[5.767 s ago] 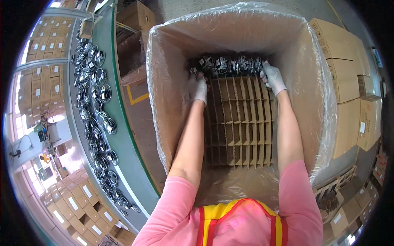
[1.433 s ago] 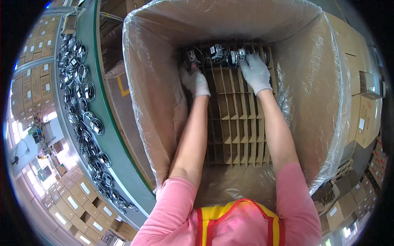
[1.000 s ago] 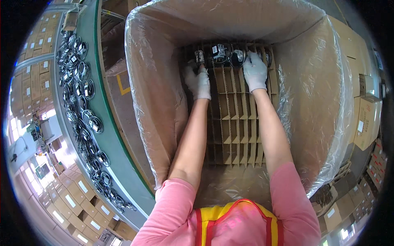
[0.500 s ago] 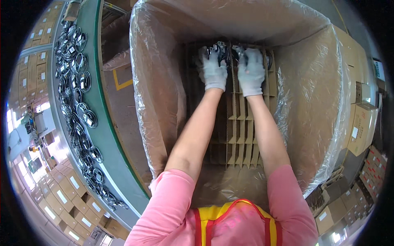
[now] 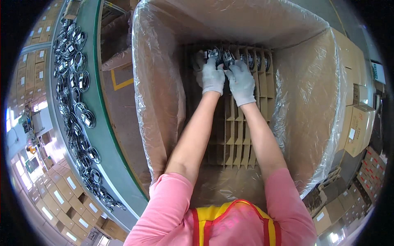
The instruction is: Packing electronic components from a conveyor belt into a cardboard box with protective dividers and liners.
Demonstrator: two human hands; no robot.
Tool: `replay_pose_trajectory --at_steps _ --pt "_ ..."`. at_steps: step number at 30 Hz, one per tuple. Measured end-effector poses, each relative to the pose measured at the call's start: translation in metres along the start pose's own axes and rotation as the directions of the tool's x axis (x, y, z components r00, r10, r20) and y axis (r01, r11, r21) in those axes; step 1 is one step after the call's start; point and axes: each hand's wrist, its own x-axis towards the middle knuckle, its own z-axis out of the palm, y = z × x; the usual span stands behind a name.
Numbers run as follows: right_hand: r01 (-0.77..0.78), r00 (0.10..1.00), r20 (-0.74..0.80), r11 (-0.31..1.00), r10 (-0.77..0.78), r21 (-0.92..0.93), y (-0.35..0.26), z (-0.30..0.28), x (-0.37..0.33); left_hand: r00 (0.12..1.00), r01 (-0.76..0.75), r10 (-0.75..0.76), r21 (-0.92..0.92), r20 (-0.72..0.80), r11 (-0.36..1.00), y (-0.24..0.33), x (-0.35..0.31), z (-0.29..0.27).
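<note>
Both my hands wear white gloves and are deep inside a large carton lined with clear plastic (image 5: 308,94). My left hand (image 5: 213,77) is closed around a bunch of black coiled cables (image 5: 214,53) at the far side. Close beside it, my right hand (image 5: 241,82) has its fingers on another black cable coil (image 5: 228,57), its fingertips partly hidden. Beneath them runs a cardboard divider grid (image 5: 239,137) with narrow slots. To the right of my right hand, several coils (image 5: 258,61) stand on edge in the far row of slots.
Left of the carton, a green-edged conveyor (image 5: 107,135) carries a long heap of black coiled cables (image 5: 76,82) with white labels. Stacked cardboard boxes (image 5: 357,131) stand at the right, and more boxes (image 5: 57,197) lie beyond the conveyor.
My right hand has moved left, away from the right slots and close to my left hand. Coils standing in the far row now show where it was. My left hand has barely shifted.
</note>
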Motion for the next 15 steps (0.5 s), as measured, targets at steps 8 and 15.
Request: replay_pose_trajectory --at_steps 8,15 --pt "-0.237 0.933 0.247 0.964 0.261 -0.122 -0.005 -0.019 0.034 0.95 0.206 -0.248 -0.218 -0.187 0.954 -0.017 0.005 -0.011" --pt "-0.185 0.982 0.041 0.98 0.182 0.08 -0.001 -0.012 0.021 0.929 0.285 -0.368 -0.552 -0.042 0.783 -0.012 0.004 -0.032"
